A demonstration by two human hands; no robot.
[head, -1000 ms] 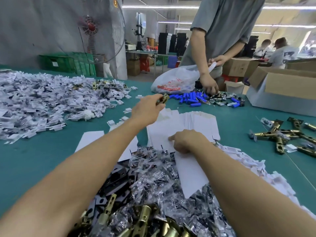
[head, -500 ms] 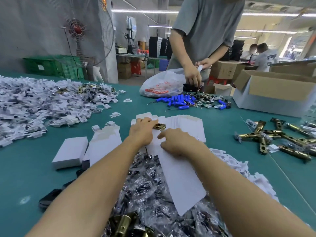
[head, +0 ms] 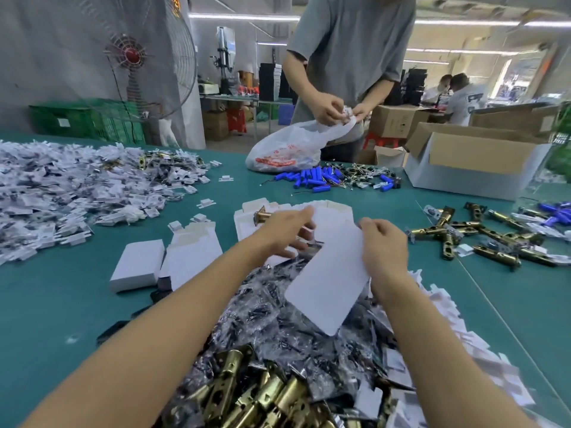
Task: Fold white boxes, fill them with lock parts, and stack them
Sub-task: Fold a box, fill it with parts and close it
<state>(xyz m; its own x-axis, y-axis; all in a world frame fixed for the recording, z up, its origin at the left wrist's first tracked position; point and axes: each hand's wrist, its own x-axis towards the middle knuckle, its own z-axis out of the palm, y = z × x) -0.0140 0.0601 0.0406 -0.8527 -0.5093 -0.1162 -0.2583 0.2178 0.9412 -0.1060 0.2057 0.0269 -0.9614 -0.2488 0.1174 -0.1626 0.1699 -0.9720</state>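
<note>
While the two hands were pressed low on the paper half a second ago, they have since come up with one sheet between them: the flat white box blank [head: 330,279] is lifted off the counter [head: 61,304] and hangs tilted over the heap of bagged parts [head: 278,329]. The left hand [head: 284,233] has its grip closed on the blank's far left edge, index finger stretched along the top and the other fingers tucked beneath. The right hand [head: 383,245] pinches the far right edge between thumb and fingers. The brass latch [head: 262,215], which sat at the left fingertips before, now lies free on the stack of flat blanks [head: 247,225], just beyond the left hand. A folded white box [head: 137,265] rests to the left, with an open-ended box [head: 193,257] touching it. Across the counter, the other worker has raised both hands to the mouth of the plastic bag [head: 287,149], near the blue cells [head: 312,177].
</note>
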